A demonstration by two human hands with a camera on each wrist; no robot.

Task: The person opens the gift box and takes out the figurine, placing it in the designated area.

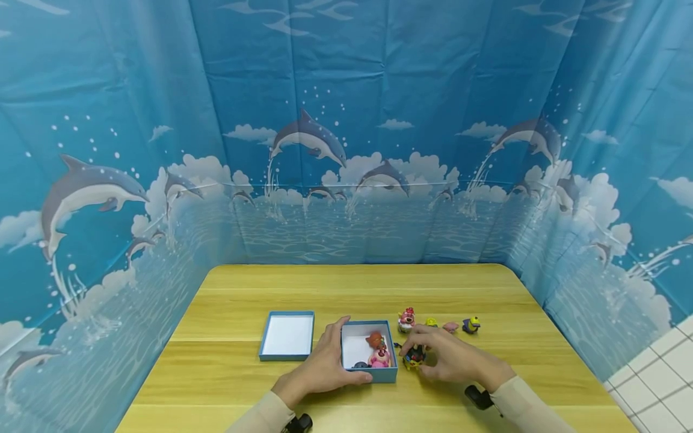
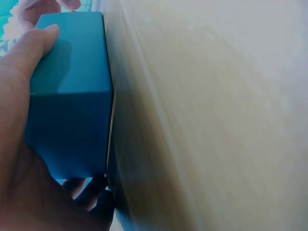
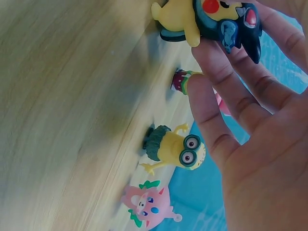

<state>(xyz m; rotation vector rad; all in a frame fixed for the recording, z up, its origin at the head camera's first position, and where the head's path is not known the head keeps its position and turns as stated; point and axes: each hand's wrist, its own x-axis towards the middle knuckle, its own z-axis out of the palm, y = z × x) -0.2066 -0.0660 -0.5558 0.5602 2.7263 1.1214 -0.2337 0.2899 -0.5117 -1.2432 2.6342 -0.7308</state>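
My left hand (image 1: 325, 364) grips an open blue box (image 1: 383, 376) with a white inside, the thumb along its front wall and the fingers at its far left side. Inside the box lie an orange figurine (image 1: 374, 340), a pink figurine (image 1: 379, 359) and a dark grey thing (image 1: 360, 365), partly hidden by the front wall. Just right of the box, my right hand (image 1: 452, 359) holds a yellow figurine in a dark hood (image 1: 414, 356). The right wrist view shows this hooded figurine (image 3: 207, 21) at the fingertips, its red cheek visible. Whether it touches the table cannot be told.
A shallow blue lid (image 1: 286, 335) lies white side up, left of the box. Behind my right hand stand a red-and-pink figurine (image 1: 406, 320), a yellow figurine with goggle eyes (image 3: 173, 147), a pink figurine (image 3: 151, 204) and a purple-and-yellow figurine (image 1: 471, 325). A dolphin-print curtain (image 1: 346, 222) surrounds the table.
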